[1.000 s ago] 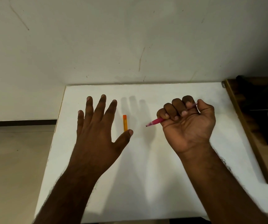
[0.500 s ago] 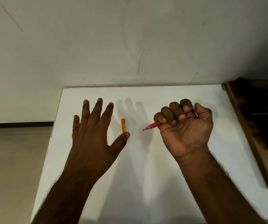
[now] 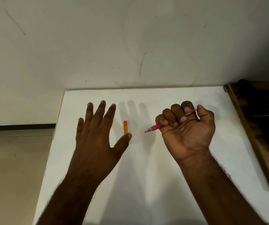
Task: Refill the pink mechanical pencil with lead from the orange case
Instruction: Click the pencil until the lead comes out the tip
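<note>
Pencil [image 3: 155, 127] midsection hidden in right fist [image 3: 187, 127]; forearms cropped.

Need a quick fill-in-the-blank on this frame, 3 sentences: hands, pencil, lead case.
1. The pink mechanical pencil is held in the ____ hand's closed grip.
2. The orange lead case lies on the white ____.
3. The left hand is spread open and holds ____.

Missing words: right; table; nothing
</note>
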